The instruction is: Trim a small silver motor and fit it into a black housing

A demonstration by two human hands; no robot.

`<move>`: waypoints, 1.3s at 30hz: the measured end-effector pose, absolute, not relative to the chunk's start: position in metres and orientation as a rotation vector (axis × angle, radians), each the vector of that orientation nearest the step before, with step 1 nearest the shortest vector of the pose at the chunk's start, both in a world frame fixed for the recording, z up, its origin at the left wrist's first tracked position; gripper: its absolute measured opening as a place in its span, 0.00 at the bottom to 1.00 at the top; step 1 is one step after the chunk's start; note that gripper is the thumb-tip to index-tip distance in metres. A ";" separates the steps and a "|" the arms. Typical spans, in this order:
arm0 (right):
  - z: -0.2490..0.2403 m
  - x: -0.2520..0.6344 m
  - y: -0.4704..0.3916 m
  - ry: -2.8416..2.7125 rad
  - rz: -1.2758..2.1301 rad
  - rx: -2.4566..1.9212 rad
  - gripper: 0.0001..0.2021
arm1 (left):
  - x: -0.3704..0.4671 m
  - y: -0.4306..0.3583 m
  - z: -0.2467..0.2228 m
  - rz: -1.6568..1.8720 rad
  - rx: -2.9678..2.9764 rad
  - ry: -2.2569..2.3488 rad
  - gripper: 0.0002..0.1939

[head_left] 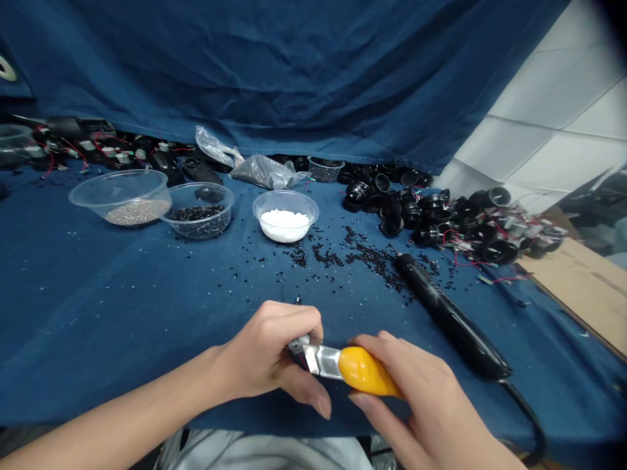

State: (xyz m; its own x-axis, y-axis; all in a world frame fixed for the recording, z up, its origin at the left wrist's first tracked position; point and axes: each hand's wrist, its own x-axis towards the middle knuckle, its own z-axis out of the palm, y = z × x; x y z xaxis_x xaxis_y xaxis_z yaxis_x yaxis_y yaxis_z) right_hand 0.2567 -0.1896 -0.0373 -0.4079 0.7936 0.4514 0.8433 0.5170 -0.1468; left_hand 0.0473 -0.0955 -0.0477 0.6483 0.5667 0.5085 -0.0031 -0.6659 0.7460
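Near the front edge of the cloth, my right hand (pixel 416 385) is closed around the yellow handle of a hand tool (pixel 365 370). A flat metal piece sticks out from the handle towards the left; its exact kind is unclear. My left hand (pixel 274 352) curls its fingers around a small grey part (pixel 298 343), most of it hidden in the palm. The tool's metal end meets this part, or lies right beside it. A black electric screwdriver (pixel 450 313) lies to the right, its bit pointing away and its cord running off the front edge.
Clear bowls hold silvery bits (pixel 137 212), black screws (pixel 196 219) and a white substance (pixel 285 225). Tiny black pieces (pixel 367 258) are scattered beyond my hands. Black round housings (pixel 431 215) with wires are heaped at the right, near a cardboard sheet (pixel 578 287). A plastic bag (pixel 264 171) lies behind.
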 end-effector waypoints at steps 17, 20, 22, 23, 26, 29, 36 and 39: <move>-0.033 0.249 -0.187 -2.300 -0.159 -1.304 0.13 | 0.047 -0.096 -0.049 1.009 2.163 0.406 0.28; -0.035 0.249 -0.188 -2.298 -0.195 -1.306 0.15 | 0.047 -0.096 -0.048 1.014 2.174 0.394 0.27; -0.036 0.250 -0.188 -2.290 -0.215 -1.316 0.16 | 0.048 -0.096 -0.049 1.014 2.180 0.383 0.27; -0.036 0.250 -0.188 -2.284 -0.222 -1.320 0.16 | 0.048 -0.097 -0.049 1.012 2.180 0.381 0.27; -0.036 0.250 -0.188 -2.269 -0.249 -1.310 0.17 | 0.049 -0.097 -0.051 1.075 2.155 0.360 0.27; -0.035 0.250 -0.187 -2.278 -0.275 -1.289 0.17 | 0.051 -0.097 -0.053 1.133 2.125 0.344 0.28; -0.040 0.254 -0.187 -2.278 -0.335 -1.222 0.18 | 0.051 -0.097 -0.055 1.113 2.107 0.312 0.27; -0.040 0.254 -0.184 -2.289 -0.338 -1.180 0.17 | 0.051 -0.097 -0.057 1.122 2.125 0.299 0.27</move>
